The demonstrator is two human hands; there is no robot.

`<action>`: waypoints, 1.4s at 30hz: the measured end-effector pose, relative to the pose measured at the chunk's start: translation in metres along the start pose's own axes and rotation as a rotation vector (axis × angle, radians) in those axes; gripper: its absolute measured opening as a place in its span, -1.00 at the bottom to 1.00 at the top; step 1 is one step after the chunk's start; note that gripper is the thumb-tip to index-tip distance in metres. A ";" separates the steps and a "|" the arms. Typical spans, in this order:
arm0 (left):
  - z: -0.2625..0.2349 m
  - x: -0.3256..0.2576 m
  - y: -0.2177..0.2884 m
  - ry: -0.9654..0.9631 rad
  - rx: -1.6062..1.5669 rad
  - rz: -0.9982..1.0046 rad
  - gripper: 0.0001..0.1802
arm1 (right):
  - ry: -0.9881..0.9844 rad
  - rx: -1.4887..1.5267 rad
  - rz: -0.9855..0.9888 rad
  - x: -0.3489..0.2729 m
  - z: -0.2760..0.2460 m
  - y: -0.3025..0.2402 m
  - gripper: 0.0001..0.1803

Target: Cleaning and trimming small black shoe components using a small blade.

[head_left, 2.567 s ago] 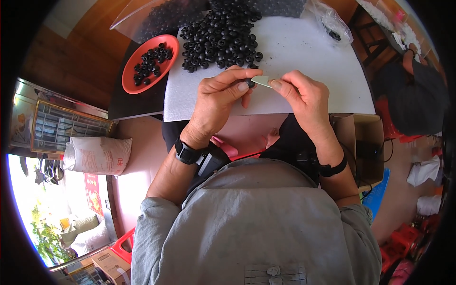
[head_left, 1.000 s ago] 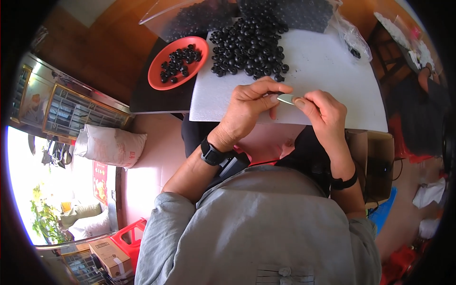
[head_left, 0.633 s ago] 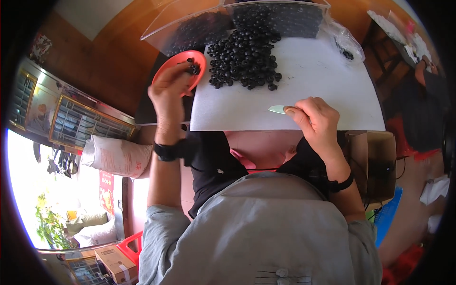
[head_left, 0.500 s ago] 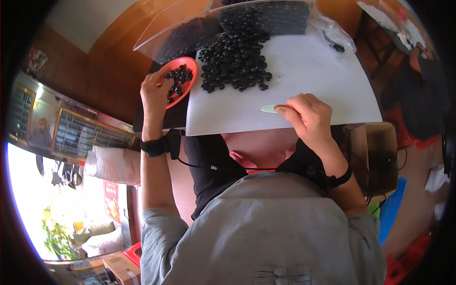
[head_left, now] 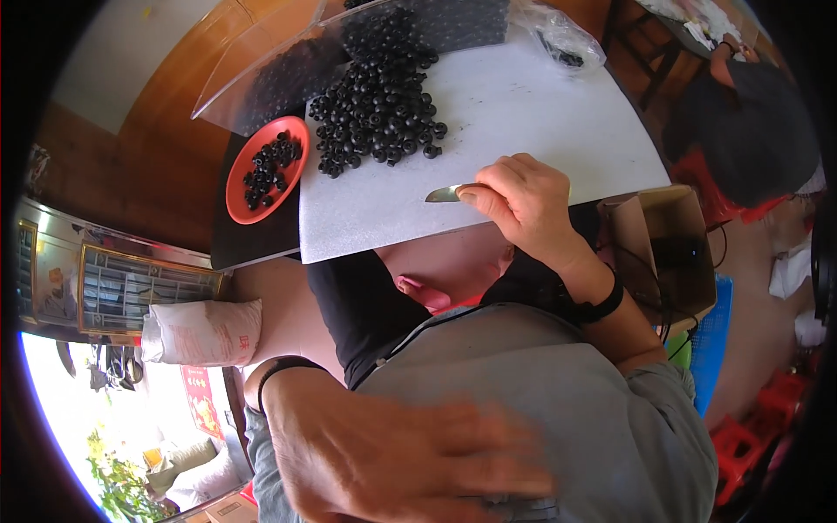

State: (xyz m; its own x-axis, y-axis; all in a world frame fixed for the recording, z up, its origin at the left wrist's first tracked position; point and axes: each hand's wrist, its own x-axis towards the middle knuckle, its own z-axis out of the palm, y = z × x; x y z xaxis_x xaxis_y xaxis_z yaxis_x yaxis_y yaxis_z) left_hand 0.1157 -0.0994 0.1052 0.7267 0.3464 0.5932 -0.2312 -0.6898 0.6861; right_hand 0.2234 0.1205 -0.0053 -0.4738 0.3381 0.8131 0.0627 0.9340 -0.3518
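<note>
My right hand [head_left: 523, 205] is closed round a small knife [head_left: 443, 194]; its short blade points left over the near part of the white board [head_left: 523, 113], and the fist hides the handle. My left hand [head_left: 392, 453] is raised in front of my chest, close to the camera, fingers stretched out and blurred, with nothing visible in it. Left of the board, a red oval dish [head_left: 299, 157] holds small round black pieces [head_left: 277, 152]. Beyond the knife lies a large pile of similar shiny black pieces [head_left: 384, 109], some with a dimple or hole.
A clear plastic panel [head_left: 231, 83] stands along the far left side. At the board's far right is a clear plastic bag [head_left: 580, 48] with black bits. An open cardboard box [head_left: 628, 227] stands at the right; another person [head_left: 741, 131] sits far right.
My left hand has left the red dish and come back to my chest, fingers stretched. My right hand still grips the knife. The whole view has shifted, with the board now farther left.
</note>
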 end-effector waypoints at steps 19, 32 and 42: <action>-0.084 -0.026 -0.040 0.673 0.954 -0.878 -0.89 | 0.060 -0.282 0.059 0.015 -0.018 0.007 -0.83; -0.126 -0.051 -0.132 0.223 1.566 -0.836 -0.90 | 0.079 -0.426 0.063 -0.003 -0.019 0.036 -0.82; -0.085 -0.070 -0.118 0.656 1.278 -0.720 -0.85 | 0.085 -0.440 -0.009 -0.002 -0.021 0.037 -0.86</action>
State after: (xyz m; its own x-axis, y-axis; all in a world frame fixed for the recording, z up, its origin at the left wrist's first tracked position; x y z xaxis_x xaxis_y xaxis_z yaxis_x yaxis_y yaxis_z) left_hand 0.0366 0.0117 0.0186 -0.0267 0.7855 0.6183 0.9297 -0.2078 0.3041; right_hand 0.2451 0.1567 -0.0099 -0.4035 0.3213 0.8567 0.4353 0.8910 -0.1291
